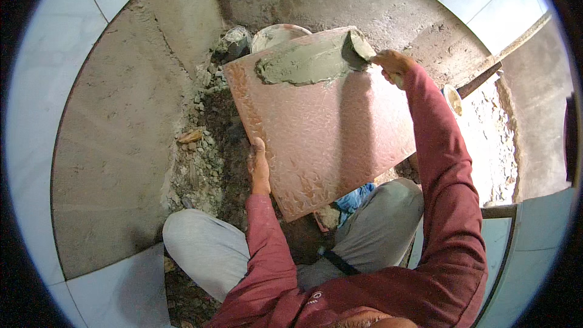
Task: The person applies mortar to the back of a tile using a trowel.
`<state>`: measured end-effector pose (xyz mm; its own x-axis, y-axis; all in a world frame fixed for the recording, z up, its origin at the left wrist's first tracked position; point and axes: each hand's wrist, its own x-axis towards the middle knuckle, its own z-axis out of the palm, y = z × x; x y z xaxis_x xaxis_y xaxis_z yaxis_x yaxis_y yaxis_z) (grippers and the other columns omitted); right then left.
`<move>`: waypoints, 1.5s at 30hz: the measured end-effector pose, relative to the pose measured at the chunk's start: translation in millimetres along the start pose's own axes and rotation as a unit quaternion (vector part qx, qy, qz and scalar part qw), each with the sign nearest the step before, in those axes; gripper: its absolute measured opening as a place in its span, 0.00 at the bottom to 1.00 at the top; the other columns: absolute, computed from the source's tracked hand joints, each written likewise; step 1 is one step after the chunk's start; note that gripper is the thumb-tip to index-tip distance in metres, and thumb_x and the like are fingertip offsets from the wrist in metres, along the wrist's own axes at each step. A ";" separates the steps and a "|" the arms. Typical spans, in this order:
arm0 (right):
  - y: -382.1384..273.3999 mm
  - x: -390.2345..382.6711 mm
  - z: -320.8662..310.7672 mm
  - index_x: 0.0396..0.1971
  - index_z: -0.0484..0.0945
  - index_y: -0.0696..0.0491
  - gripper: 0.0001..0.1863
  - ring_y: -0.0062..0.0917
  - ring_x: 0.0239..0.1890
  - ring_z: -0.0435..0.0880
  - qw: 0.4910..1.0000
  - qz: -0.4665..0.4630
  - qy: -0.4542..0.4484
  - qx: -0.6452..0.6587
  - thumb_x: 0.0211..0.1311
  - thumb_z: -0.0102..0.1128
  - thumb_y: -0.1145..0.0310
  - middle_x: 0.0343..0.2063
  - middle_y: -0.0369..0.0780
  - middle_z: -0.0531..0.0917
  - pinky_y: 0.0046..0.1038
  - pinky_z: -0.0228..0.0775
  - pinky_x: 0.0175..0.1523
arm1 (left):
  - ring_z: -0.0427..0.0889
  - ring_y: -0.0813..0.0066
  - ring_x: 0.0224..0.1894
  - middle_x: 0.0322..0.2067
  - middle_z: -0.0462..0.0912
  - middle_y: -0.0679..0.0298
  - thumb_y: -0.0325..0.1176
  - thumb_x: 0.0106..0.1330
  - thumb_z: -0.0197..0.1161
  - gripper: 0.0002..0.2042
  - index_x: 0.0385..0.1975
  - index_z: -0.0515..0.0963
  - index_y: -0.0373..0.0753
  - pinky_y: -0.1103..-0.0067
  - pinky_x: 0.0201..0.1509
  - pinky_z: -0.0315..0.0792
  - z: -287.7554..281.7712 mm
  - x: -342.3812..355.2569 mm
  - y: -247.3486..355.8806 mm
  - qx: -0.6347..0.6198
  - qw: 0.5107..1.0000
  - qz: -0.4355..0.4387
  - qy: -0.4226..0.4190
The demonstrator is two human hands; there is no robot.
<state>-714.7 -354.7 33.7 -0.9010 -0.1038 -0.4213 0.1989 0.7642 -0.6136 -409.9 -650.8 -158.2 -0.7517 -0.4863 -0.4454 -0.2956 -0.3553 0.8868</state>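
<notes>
My left hand (pixel 259 164) grips the left edge of a square pinkish tile (pixel 322 136) with a textured back, tilted in front of me. My right hand (pixel 395 65) is closed on the handle of a trowel (pixel 360 45), whose mortar-coated blade is at the tile's upper right. A thick patch of wet grey mortar (pixel 294 62) lies across the upper part of the tile, running up to the blade.
A white bucket (pixel 273 36) sits partly hidden behind the tile, beside a grey lump (pixel 237 41). Broken rubble (pixel 200 164) lines the dug floor. A small container (pixel 452 101) is at right, blue cloth (pixel 355 199) by my knees. White tiles (pixel 67 12) and concrete (pixel 115 146) surround me.
</notes>
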 end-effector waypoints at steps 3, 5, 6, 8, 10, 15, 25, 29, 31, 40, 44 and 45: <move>9.5 -39.0 -5.0 0.45 0.74 0.59 0.20 0.21 0.20 0.71 0.991 0.028 -0.080 0.103 0.75 0.53 0.55 0.23 0.33 0.71 0.27 0.67 0.19 | 0.64 0.64 0.71 0.71 0.65 0.60 0.72 0.66 0.52 0.48 0.73 0.62 0.35 0.68 0.74 0.57 -1.7 0.2 0.3 -0.002 1.000 -0.005 0.003; 27.2 -59.2 11.5 0.47 0.72 0.59 0.19 0.20 0.20 0.72 0.973 0.048 -0.114 0.193 0.77 0.49 0.56 0.24 0.35 0.72 0.27 0.71 0.20 | 0.64 0.65 0.71 0.70 0.66 0.60 0.71 0.67 0.52 0.46 0.73 0.62 0.35 0.68 0.74 0.58 1.1 3.2 -3.6 -0.056 0.998 0.005 -0.019; 27.4 -74.2 34.0 0.46 0.72 0.58 0.19 0.20 0.20 0.72 0.962 0.046 -0.117 0.241 0.77 0.49 0.55 0.24 0.35 0.72 0.27 0.72 0.21 | 0.64 0.65 0.70 0.70 0.66 0.60 0.71 0.68 0.52 0.46 0.72 0.62 0.35 0.68 0.74 0.58 -1.6 4.2 -4.8 -0.071 0.997 0.007 -0.024; 43.0 -90.8 65.0 0.46 0.71 0.56 0.20 0.20 0.19 0.72 0.924 0.047 -0.131 0.357 0.76 0.51 0.51 0.24 0.35 0.72 0.26 0.70 0.21 | 0.65 0.65 0.70 0.69 0.67 0.61 0.70 0.69 0.52 0.45 0.72 0.63 0.36 0.68 0.73 0.59 7.1 5.6 -7.6 -0.098 0.994 0.000 -0.047; 22.8 -102.0 98.4 0.45 0.69 0.55 0.21 0.20 0.18 0.71 0.901 0.050 -0.179 0.393 0.76 0.51 0.49 0.23 0.34 0.72 0.25 0.69 0.21 | 0.65 0.66 0.69 0.69 0.67 0.61 0.69 0.70 0.51 0.44 0.72 0.63 0.36 0.68 0.73 0.59 0.5 5.7 -5.0 -0.110 0.993 -0.005 -0.049; -26.6 -96.6 145.4 0.47 0.68 0.53 0.21 0.15 0.18 0.68 0.885 0.024 -0.291 0.363 0.78 0.48 0.48 0.25 0.32 0.70 0.20 0.66 0.20 | 0.64 0.64 0.70 0.70 0.66 0.60 0.70 0.70 0.49 0.45 0.72 0.63 0.35 0.68 0.74 0.58 2.6 11.6 -12.1 -0.069 0.997 0.017 -0.038; -96.5 -59.8 167.0 0.46 0.70 0.59 0.21 0.14 0.16 0.71 0.930 -0.029 -0.326 0.168 0.78 0.50 0.53 0.23 0.32 0.72 0.21 0.68 0.17 | 0.61 0.62 0.73 0.72 0.63 0.58 0.72 0.70 0.44 0.47 0.72 0.62 0.34 0.68 0.75 0.56 -4.1 19.2 -21.9 -0.001 0.999 0.023 -0.023; -122.7 -58.9 159.9 0.48 0.73 0.54 0.21 0.17 0.17 0.72 0.951 -0.082 -0.299 -0.020 0.71 0.58 0.50 0.23 0.33 0.72 0.23 0.69 0.19 | 0.60 0.62 0.73 0.72 0.62 0.57 0.73 0.70 0.42 0.47 0.73 0.61 0.33 0.67 0.75 0.55 -5.5 21.2 -25.6 0.010 0.999 0.022 -0.021; -125.9 -47.7 156.5 0.50 0.75 0.50 0.22 0.21 0.21 0.74 0.950 -0.110 -0.273 -0.104 0.65 0.65 0.52 0.25 0.35 0.74 0.25 0.69 0.22 | 0.60 0.61 0.74 0.73 0.62 0.57 0.74 0.70 0.41 0.48 0.73 0.61 0.33 0.67 0.75 0.55 -3.6 21.5 -26.1 0.016 0.999 0.022 -0.023; -137.8 -20.0 145.9 0.49 0.80 0.44 0.18 0.35 0.36 0.89 0.685 -0.443 0.013 -0.578 0.57 0.67 0.62 0.33 0.43 0.87 0.36 0.81 0.39 | 0.59 0.61 0.74 0.73 0.62 0.57 0.74 0.70 0.41 0.48 0.72 0.61 0.32 0.68 0.76 0.54 0.0 22.5 -25.7 0.010 0.999 0.027 -0.029; -115.4 -47.9 151.3 0.40 0.83 0.43 0.07 0.30 0.31 0.89 0.623 -0.450 0.192 -0.610 0.64 0.59 0.68 0.26 0.37 0.87 0.32 0.79 0.35 | 0.60 0.62 0.74 0.72 0.63 0.57 0.73 0.70 0.42 0.47 0.72 0.62 0.32 0.68 0.76 0.54 -6.3 25.3 -26.6 -0.016 0.999 0.031 -0.025; -113.9 -49.7 149.0 0.40 0.82 0.42 0.08 0.30 0.31 0.89 0.625 -0.435 0.198 -0.618 0.65 0.58 0.68 0.27 0.37 0.87 0.32 0.78 0.35 | 0.60 0.62 0.74 0.72 0.63 0.57 0.73 0.70 0.43 0.47 0.72 0.62 0.32 0.68 0.76 0.54 -4.5 25.5 -26.0 -0.025 0.999 0.031 -0.028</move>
<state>-635.1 -531.4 25.0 -0.5344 -0.8430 0.0609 -0.6612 0.4619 0.5911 -418.7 -657.5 -193.2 -0.8000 -0.4641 -0.3802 -0.2185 -0.3648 0.9051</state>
